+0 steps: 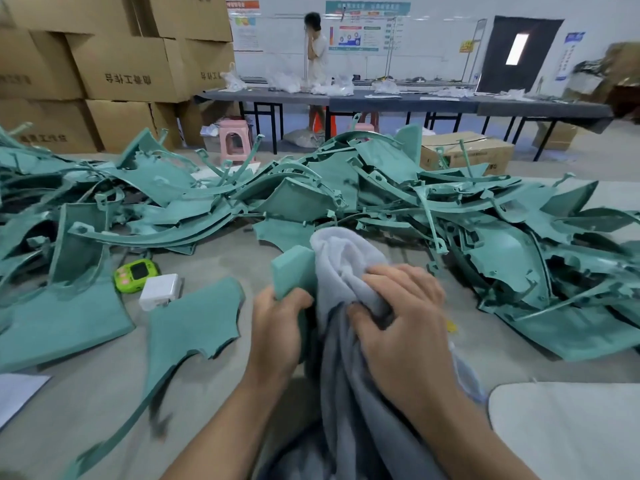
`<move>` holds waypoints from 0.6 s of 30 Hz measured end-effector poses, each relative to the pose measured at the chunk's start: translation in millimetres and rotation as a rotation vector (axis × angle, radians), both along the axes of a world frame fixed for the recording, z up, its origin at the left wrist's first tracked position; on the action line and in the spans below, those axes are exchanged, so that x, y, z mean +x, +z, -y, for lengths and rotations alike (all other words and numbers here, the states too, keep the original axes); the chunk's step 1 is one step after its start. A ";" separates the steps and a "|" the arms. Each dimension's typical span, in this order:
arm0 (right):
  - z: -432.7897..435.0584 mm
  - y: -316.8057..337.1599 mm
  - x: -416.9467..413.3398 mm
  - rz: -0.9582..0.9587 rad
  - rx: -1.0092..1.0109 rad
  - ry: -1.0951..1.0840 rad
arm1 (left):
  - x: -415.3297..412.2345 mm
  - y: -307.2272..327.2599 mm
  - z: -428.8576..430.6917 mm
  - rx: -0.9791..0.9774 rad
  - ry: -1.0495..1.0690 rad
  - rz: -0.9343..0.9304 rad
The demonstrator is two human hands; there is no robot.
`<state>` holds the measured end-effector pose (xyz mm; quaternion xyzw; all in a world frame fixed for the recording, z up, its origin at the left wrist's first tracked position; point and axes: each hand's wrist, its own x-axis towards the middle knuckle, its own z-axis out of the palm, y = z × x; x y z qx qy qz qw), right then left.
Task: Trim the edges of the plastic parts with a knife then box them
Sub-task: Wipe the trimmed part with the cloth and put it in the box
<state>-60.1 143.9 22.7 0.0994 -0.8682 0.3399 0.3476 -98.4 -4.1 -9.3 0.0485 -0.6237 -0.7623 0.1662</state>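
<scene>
My left hand (277, 327) grips a teal plastic part (290, 271) by its lower edge, holding it upright in front of me. My right hand (401, 313) clutches a grey cloth (346, 258) bunched against the part's right side; the cloth hangs down toward my lap. Another flat teal part (194, 320) with a long thin curved strip lies on the table just left of my hands. A big heap of teal plastic parts (346, 188) covers the table's far half and both sides. No knife is visible.
A green gadget (136, 275) and a white charger (160, 292) lie left of centre. Cardboard boxes (121, 71) are stacked at back left, and one box (467, 150) sits on the floor beyond the heap. A person (317, 50) stands at a far table.
</scene>
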 end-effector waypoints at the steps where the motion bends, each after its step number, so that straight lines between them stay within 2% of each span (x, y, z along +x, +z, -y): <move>1: 9.8 -5.5 -3.6 0.053 0.001 0.020 | 2.5 -1.8 -6.1 0.058 -0.053 -0.011; 3: 25.5 -12.0 -11.1 0.207 -0.017 0.094 | 3.6 -6.2 -13.7 0.190 -0.136 -0.019; 5: 31.6 -13.7 -20.3 0.300 0.033 0.138 | 1.8 -8.4 -13.3 0.244 -0.131 0.010; 9: 40.5 -6.8 -15.9 0.219 0.165 0.180 | -5.1 -7.8 -3.5 0.347 -0.024 0.116; 12: 47.2 -12.1 5.4 0.162 0.178 0.291 | -7.7 -0.2 5.2 0.443 -0.069 0.160; 14: 42.7 -13.6 6.7 0.114 0.214 0.275 | -9.0 0.8 5.5 0.410 -0.082 0.115; 16: 40.0 -10.1 -2.3 0.040 0.255 0.177 | -9.0 1.3 0.3 0.347 -0.021 0.065; 18: 45.3 -5.3 -12.0 0.051 0.273 0.057 | -7.2 2.6 -2.9 0.216 0.065 0.009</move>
